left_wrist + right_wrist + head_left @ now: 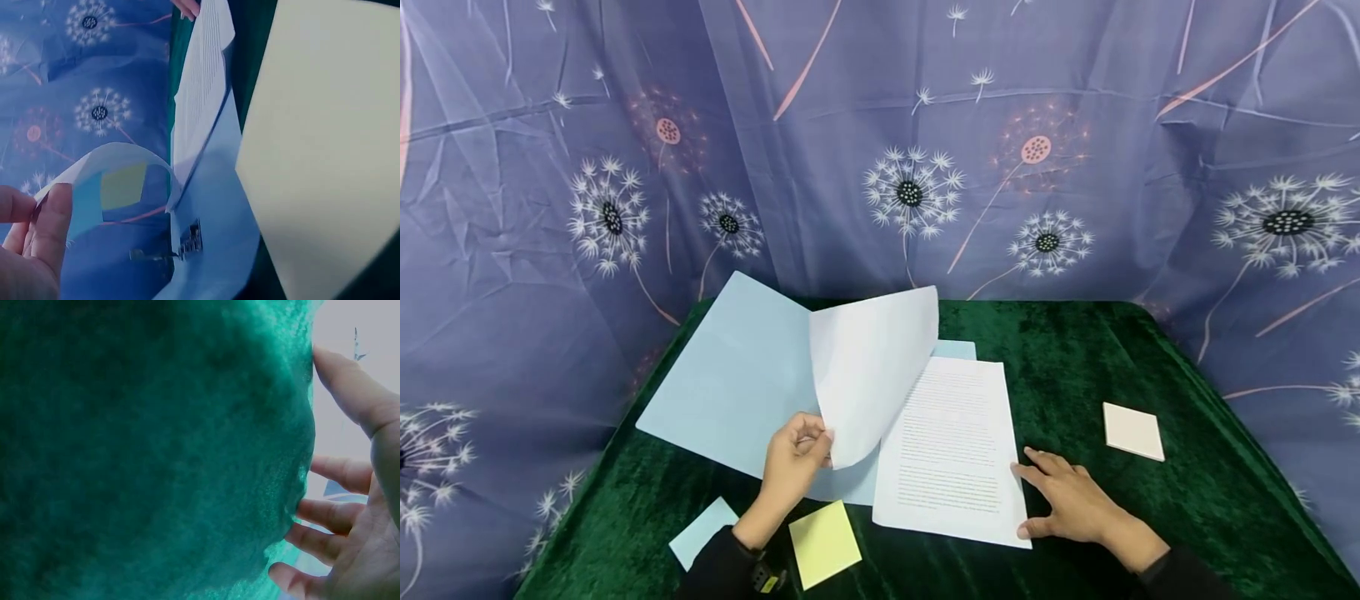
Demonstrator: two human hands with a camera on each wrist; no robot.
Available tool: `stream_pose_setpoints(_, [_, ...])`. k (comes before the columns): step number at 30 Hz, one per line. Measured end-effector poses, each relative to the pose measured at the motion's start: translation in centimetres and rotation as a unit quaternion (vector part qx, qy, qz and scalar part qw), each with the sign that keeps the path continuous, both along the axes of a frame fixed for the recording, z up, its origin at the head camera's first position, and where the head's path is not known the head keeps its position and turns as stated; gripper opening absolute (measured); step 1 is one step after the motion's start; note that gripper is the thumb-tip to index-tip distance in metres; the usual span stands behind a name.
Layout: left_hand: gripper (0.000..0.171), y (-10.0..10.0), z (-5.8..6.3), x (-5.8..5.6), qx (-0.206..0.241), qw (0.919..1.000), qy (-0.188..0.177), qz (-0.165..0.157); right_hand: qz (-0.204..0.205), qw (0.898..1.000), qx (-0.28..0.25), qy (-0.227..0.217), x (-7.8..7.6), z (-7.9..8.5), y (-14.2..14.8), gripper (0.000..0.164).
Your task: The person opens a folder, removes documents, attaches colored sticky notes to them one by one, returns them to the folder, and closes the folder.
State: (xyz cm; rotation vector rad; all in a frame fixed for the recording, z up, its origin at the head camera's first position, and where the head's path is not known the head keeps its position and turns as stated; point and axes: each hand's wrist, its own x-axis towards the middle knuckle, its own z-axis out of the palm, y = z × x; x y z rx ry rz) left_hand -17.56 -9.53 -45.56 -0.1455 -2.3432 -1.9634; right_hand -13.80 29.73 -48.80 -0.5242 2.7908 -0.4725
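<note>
My left hand (795, 457) pinches the lower corner of a white sheet (872, 367) between thumb and fingers. That sheet is lifted and curls leftward, its blank-looking side toward the head camera. In the left wrist view, the left hand (34, 244) holds its edge, and a yellow-green patch (124, 186) and a blue patch show below the curve. A light blue folder (730, 375) lies spread under it. Printed pages (951, 450) rest on the folder's right side. My right hand (1067, 498) lies with fingers spread, thumb and fingertips at the pages' right edge.
A yellow sticky note pad (825, 544) and a light blue pad (703, 531) lie near the left forearm. Farther right is a pale pink pad (1133, 431). Green velvet cloth (1045, 350) covers the table, with a dandelion-patterned curtain (820, 167) behind. A metal clip (190, 240) shows on the folder.
</note>
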Motion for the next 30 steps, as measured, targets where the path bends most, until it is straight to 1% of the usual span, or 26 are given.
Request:
stream_pose_setpoints(5, [0.010, -0.9, -0.4, 0.2, 0.052, 0.9968, -0.041, 0.044, -0.001, 1.000, -0.002, 0.001, 0.0, -0.2, 0.0, 0.087])
stream_pose_setpoints(8, [0.011, -1.2, -0.8, 0.4, 0.070, 0.9945, -0.052, 0.058, 0.001, 1.000, -0.001, 0.004, 0.0, -0.3, 0.0, 0.087])
stream_pose_setpoints(13, [0.011, -1.6, -1.4, 0.8, 0.096, 0.9906, -0.064, 0.072, 0.000, 1.000, -0.002, 0.003, 0.0, -0.2, 0.0, 0.087])
stream_pose_setpoints(17, [0.011, -1.8, -1.9, 1.1, 0.115, 0.9870, -0.082, 0.077, 0.002, 1.000, -0.001, 0.001, -0.1, -0.1, 0.0, 0.087])
stream_pose_setpoints(21, [0.011, -1.9, -2.3, 1.2, 0.128, 0.9827, -0.114, 0.072, 0.001, 1.000, -0.003, 0.000, -0.1, 0.0, 0.1, 0.088])
stream_pose_setpoints(25, [0.012, -2.0, -2.5, 1.2, 0.126, 0.9791, -0.143, 0.071, 0.003, 1.000, -0.006, 0.001, -0.1, 0.0, 0.1, 0.087])
stream_pose_setpoints(28, [0.016, -2.1, -2.5, 1.2, 0.121, 0.9782, -0.152, 0.072, 0.004, 1.000, -0.006, 0.003, -0.1, -0.1, 0.1, 0.086])
stream_pose_setpoints(30, [0.020, -2.2, -2.6, 1.2, 0.120, 0.9784, -0.151, 0.075, 0.003, 1.000, -0.005, 0.002, -0.1, 0.0, 0.1, 0.086])
